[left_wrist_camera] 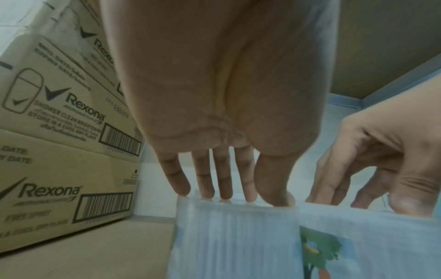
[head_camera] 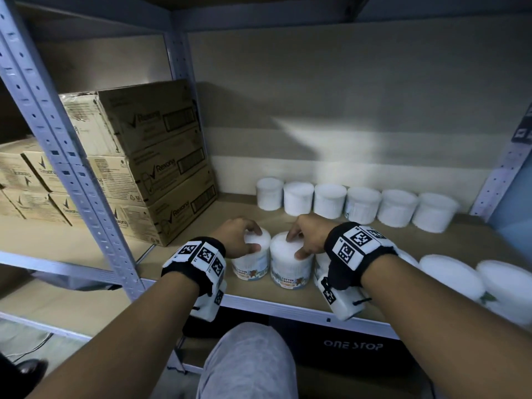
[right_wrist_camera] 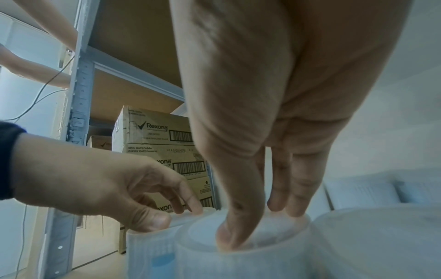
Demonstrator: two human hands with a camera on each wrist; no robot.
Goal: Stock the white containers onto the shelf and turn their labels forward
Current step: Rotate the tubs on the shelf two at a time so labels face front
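Head view, left hand: the left hand (head_camera: 236,234) grips from above the top of a white container (head_camera: 253,260), fingers and thumb curled around its lid.
Head view, right hand: the right hand (head_camera: 308,234) pinches the lid of the second white container (head_camera: 290,263), which touches the first one on its right side.
Head view, labels: both containers show "COTTON BUDS" toward the person, at the front edge of the shelf (head_camera: 288,306).
Head view, behind the hands: a back row of containers (head_camera: 357,205) stands well behind both hands, near the rear wall.
Head view, left of the left hand: stacked Rexona cartons (head_camera: 161,159).
Left wrist view: the fingertips (left_wrist_camera: 183,190) touch the rim of the container (left_wrist_camera: 233,241); the right hand (left_wrist_camera: 381,166) is just beside, on the neighbour container.
Right wrist view: the thumb (right_wrist_camera: 229,237) and fingers press on the lid (right_wrist_camera: 262,237); the left hand (right_wrist_camera: 100,188) holds the other container beside it.
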